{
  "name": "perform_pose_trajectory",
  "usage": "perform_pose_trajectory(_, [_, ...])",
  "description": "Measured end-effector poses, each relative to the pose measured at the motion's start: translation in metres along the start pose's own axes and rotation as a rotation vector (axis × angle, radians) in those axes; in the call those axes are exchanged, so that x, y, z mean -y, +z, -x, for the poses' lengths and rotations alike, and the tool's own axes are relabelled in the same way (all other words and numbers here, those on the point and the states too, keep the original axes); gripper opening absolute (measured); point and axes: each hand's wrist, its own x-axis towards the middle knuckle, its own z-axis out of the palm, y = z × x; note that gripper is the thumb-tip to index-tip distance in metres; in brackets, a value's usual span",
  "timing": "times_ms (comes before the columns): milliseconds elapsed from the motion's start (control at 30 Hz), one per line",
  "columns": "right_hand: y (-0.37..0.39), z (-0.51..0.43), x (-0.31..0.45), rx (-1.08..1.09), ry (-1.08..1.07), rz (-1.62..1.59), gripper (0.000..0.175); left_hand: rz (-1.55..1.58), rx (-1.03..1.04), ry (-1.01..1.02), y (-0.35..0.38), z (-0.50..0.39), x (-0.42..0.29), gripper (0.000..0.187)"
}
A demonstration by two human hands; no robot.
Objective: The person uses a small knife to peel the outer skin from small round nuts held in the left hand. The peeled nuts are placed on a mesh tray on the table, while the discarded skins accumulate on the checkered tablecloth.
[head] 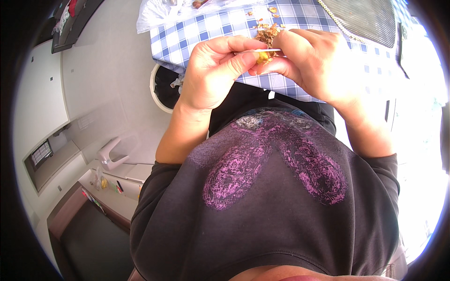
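Both hands meet over the near edge of a blue-and-white checked tablecloth [207,26]. My left hand [225,66] pinches a small yellowish piece [262,58] between thumb and fingers; its exact kind cannot be told. My right hand [302,59] is curled at its other side, its thumb beneath the piece. A thin, pale, straight edge, perhaps a small knife blade [269,50], lies across the piece and runs into the right fingers, which hide the rest. Just beyond the fingertips is a heap of dry brown peelings [268,34], with some loose flakes farther back.
A clear plastic bag [161,14] with brownish items lies at the table's far left. A mesh tray or basket [365,17] stands at the far right. Below the table's left edge is a round bin with a black liner [163,89]. A brown seat [95,239] is at lower left.
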Motion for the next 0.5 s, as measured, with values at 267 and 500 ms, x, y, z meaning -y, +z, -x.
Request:
perform_pose_trajectory(267, [0.0001,0.0005,-0.0008,-0.055,0.008,-0.021,0.036,0.004,-0.072,0.007,0.0061,0.001,0.0017,0.017])
perform_pose_trajectory(500, [-0.0059,0.0019,-0.0021,-0.019,-0.051,-0.047,0.031,0.035,-0.005,0.039,0.0065,0.0008,-0.0009,0.017])
